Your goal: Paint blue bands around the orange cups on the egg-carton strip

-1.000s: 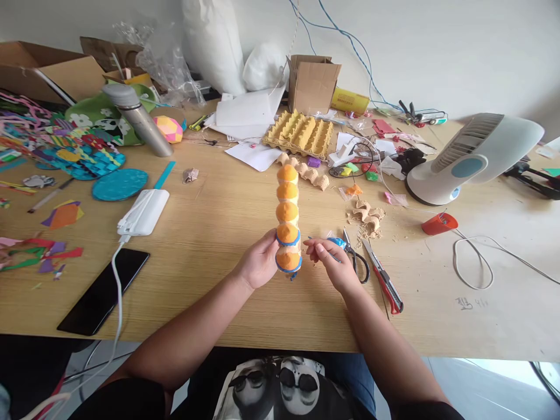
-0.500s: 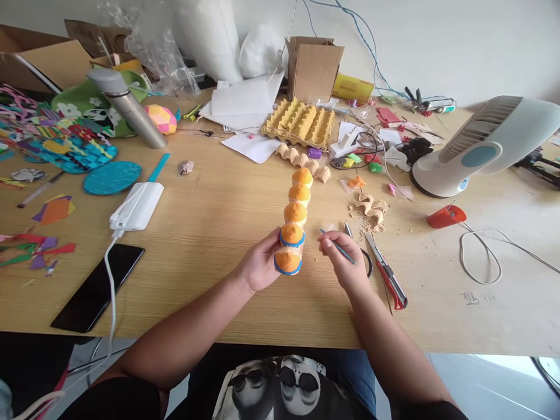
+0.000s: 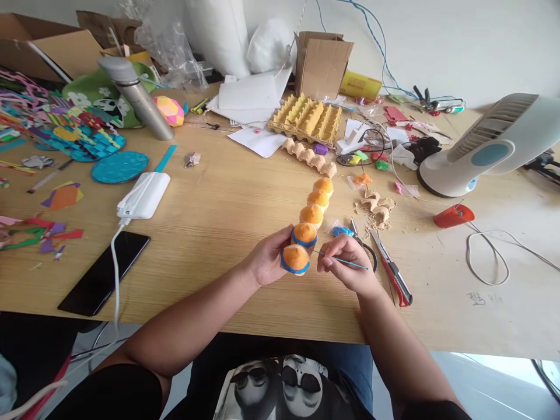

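Note:
My left hand point(image 3: 272, 256) grips the near end of an egg-carton strip point(image 3: 311, 214). Orange covers its row of cups, and blue bands edge the two cups closest to me. In my right hand point(image 3: 345, 265) is a thin blue stick-like tool point(image 3: 350, 263), pinched between thumb and fingers. Its tip points at the strip's right side by the nearest cups; whether it touches, I cannot tell. Just beyond that hand lie a blue lump point(image 3: 342, 231) in clear plastic and scissors point(image 3: 370, 252), partly covered by the hand.
A red utility knife point(image 3: 396, 280) lies right of my right hand, near carton scraps point(image 3: 377, 207). Farther right stand an orange cup point(image 3: 454, 216) and a white fan point(image 3: 485, 146). A yellow egg tray point(image 3: 306, 119) is at the back. Left are a power bank point(image 3: 146, 195) and phone point(image 3: 105, 273).
The strip's far end has swung right and tilted lower. My right hand has brought the blue tool's tip close to the strip, uncovering the blue lump. The whole view has shifted slightly.

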Demonstrator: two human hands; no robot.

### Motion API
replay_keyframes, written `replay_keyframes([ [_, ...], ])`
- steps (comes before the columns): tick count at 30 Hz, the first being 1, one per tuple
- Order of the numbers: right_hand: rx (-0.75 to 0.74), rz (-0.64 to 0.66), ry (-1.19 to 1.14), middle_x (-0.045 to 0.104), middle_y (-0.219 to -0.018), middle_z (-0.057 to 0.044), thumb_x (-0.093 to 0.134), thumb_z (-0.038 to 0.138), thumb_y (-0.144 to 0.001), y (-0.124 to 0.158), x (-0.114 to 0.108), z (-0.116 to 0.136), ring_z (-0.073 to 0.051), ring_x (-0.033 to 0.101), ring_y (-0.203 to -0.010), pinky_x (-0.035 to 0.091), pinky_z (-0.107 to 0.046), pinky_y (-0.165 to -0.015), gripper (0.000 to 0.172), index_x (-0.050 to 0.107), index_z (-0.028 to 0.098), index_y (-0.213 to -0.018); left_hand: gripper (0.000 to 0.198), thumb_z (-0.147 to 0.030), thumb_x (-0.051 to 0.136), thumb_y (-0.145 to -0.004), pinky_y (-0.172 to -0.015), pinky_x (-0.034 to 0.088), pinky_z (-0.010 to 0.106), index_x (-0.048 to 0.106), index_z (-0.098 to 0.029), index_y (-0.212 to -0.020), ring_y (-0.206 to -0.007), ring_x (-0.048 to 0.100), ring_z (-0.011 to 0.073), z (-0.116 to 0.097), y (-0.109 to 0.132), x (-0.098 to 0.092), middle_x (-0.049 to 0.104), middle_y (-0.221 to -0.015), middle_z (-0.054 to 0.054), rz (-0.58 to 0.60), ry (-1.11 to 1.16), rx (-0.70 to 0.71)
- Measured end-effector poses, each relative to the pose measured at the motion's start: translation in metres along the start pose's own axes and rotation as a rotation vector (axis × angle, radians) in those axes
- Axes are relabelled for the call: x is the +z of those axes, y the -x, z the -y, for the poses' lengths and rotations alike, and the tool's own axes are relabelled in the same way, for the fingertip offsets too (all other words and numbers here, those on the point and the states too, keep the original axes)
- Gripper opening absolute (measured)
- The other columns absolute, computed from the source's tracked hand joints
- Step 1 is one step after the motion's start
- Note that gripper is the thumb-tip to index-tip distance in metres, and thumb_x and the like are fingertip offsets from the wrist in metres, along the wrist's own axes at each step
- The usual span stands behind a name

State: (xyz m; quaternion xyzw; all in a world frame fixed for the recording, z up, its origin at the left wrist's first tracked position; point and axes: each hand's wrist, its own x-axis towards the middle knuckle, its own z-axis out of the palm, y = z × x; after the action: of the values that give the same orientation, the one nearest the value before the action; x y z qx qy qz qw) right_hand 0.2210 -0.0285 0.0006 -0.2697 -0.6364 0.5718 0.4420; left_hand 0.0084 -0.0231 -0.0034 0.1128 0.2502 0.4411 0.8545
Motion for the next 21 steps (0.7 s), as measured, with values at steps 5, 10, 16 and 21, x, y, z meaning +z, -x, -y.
replay_keyframes([
  [5, 0.006, 0.021, -0.008, 0.072, -0.071, 0.0, 0.078, 0.042, -0.1, 0.0004, 0.0012, -0.0034, -0.015, 0.067, -0.064, 0.055, -0.028, -0.061, 0.027, 0.06, 0.024, -0.089, 0.028, -0.029, 0.061, -0.107, -0.073, 0.059, 0.026, 0.079, -0.014, -0.092, -0.079, 0.074, 0.0171, 0.0009, -0.0003, -0.0009, 0.079, -0.088, 0.007, 0.011, -0.027, -0.012],
  [10, -0.055, -0.038, 0.106, 0.073, -0.076, -0.001, 0.074, 0.039, -0.103, 0.0002, 0.0028, -0.0059, -0.015, 0.068, -0.068, 0.056, -0.029, -0.064, 0.021, 0.064, 0.024, -0.091, 0.027, -0.03, 0.063, -0.107, -0.07, 0.059, 0.025, 0.079, -0.013, -0.094, -0.076, 0.072, 0.0162, 0.0023, -0.0002, -0.0022, 0.077, -0.086, 0.008, 0.016, -0.023, -0.022],
  [16, -0.082, -0.16, 0.304, 0.076, -0.079, -0.003, 0.078, 0.046, -0.099, -0.0001, 0.0026, -0.0055, -0.018, 0.072, -0.071, 0.06, -0.033, -0.067, 0.025, 0.069, 0.024, -0.091, 0.023, -0.035, 0.067, -0.104, -0.068, 0.058, 0.028, 0.079, -0.017, -0.097, -0.076, 0.069, 0.0171, 0.0019, 0.0004, -0.0011, 0.076, -0.087, 0.006, 0.057, -0.021, -0.021],
  [21, -0.046, -0.147, 0.04, 0.076, -0.073, -0.001, 0.082, 0.048, -0.095, 0.0002, 0.0018, -0.0085, -0.016, 0.071, -0.062, 0.061, -0.031, -0.058, 0.029, 0.066, 0.025, -0.087, 0.025, -0.035, 0.064, -0.105, -0.063, 0.054, 0.028, 0.079, -0.017, -0.095, -0.067, 0.065, 0.0152, 0.0001, 0.0004, -0.0017, 0.073, -0.084, 0.005, 0.039, -0.022, -0.038],
])
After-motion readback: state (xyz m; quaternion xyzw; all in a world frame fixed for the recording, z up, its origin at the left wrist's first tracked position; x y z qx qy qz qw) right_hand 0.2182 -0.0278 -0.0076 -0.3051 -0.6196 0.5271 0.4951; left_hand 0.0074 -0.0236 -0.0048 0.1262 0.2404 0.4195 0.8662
